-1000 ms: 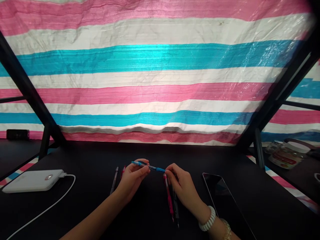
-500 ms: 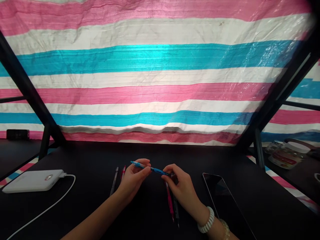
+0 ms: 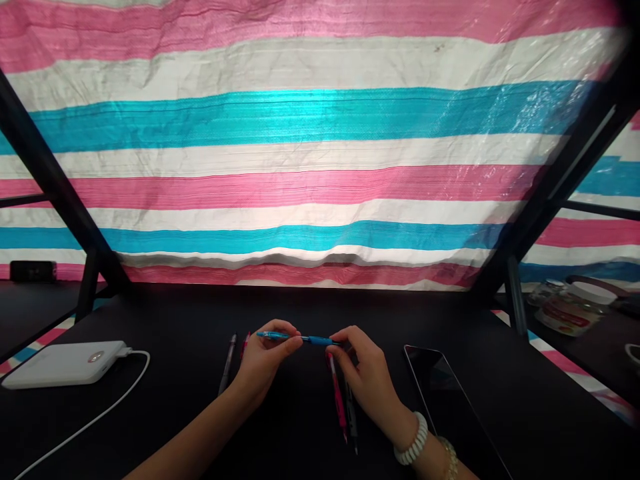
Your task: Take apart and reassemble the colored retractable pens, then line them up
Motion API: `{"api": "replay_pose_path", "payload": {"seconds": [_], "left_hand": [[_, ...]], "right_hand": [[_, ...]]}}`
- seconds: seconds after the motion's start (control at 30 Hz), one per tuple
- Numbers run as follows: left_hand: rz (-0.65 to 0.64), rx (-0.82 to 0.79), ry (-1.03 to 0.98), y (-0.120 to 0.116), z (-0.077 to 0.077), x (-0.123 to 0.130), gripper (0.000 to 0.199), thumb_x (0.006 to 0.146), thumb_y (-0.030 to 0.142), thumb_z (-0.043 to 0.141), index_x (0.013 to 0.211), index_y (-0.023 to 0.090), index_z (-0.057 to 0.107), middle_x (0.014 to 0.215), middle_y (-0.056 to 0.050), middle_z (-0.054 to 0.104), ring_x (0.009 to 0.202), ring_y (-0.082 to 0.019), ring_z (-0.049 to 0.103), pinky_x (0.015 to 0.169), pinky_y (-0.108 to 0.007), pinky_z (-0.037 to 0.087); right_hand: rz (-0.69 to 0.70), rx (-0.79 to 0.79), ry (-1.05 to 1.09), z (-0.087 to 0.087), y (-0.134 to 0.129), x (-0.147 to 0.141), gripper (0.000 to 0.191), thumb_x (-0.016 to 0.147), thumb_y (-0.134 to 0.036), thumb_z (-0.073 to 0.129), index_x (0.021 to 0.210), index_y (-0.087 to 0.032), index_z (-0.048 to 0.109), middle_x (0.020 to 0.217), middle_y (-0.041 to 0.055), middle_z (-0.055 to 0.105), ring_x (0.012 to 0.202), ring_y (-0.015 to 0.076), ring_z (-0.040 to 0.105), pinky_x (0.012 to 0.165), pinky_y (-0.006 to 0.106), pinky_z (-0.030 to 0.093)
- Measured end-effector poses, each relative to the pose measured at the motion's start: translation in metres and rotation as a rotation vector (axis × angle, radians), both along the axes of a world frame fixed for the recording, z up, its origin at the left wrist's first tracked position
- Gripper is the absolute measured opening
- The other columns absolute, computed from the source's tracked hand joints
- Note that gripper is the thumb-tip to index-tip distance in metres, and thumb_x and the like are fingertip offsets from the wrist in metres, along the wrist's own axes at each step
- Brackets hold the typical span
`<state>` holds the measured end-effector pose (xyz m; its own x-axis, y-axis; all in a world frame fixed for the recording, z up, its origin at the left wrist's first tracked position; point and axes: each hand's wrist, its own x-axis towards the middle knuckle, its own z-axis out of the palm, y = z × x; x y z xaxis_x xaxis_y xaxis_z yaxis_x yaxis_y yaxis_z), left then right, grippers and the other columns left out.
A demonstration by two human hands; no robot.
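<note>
Makeshift booth of striped tarpaulin (image 3: 300, 113)

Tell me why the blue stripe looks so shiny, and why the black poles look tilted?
In the head view, bright glare shines off the blue stripe of the plastic sheet, the black poles lean inward, probably from a wide lens, the top right corner is blurry, and the blue pen looks fairly sharp.

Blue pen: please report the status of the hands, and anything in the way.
Left hand and right hand both holding blue pen, level. Pink pen lying under right hand.
</note>
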<state>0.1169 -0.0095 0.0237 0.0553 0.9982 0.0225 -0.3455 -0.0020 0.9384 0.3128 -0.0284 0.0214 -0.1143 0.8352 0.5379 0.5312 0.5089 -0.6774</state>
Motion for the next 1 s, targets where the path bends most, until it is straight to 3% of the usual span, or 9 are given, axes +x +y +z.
{"api": "replay_pose_path", "payload": {"seconds": [0.43,0.63,1.0], "left_hand": [[0.027,0.035,0.079,0.0,0.001,-0.003,0.026,0.06,0.022,0.087,0.077,0.019,0.068,0.077,0.0,0.072,0.077,-0.013,0.065,0.071,-0.02,0.05],[0.059,0.084,0.166,-0.003,0.009,-0.003,0.024,0.06,0.022,0.086,0.076,0.018,0.068,0.076,-0.002,0.073,0.075,-0.015,0.066,0.069,-0.023,0.051],[0.083,0.066,0.172,-0.003,0.008,-0.004,0.03,0.057,0.022,0.087,0.08,0.018,0.069,0.074,-0.004,0.075,0.075,-0.019,0.069,0.071,-0.028,0.054]], "right_hand": [[0.009,0.047,-0.171,0.0,-0.004,-0.001,0.02,0.098,-0.025,0.048,0.082,-0.02,0.059,0.073,0.0018,0.057,0.069,0.017,0.052,0.061,0.028,0.035],[0.016,-0.091,-0.221,-0.003,-0.005,-0.004,0.033,0.099,-0.029,0.044,0.068,-0.019,0.054,0.066,-0.0005,0.052,0.064,0.0149,0.049,0.058,0.026,0.033],[0.126,-0.302,-0.035,0.001,-0.005,-0.006,0.036,0.093,-0.029,0.047,0.059,-0.018,0.05,0.059,-0.0031,0.047,0.056,0.0123,0.045,0.053,0.024,0.032]]}}
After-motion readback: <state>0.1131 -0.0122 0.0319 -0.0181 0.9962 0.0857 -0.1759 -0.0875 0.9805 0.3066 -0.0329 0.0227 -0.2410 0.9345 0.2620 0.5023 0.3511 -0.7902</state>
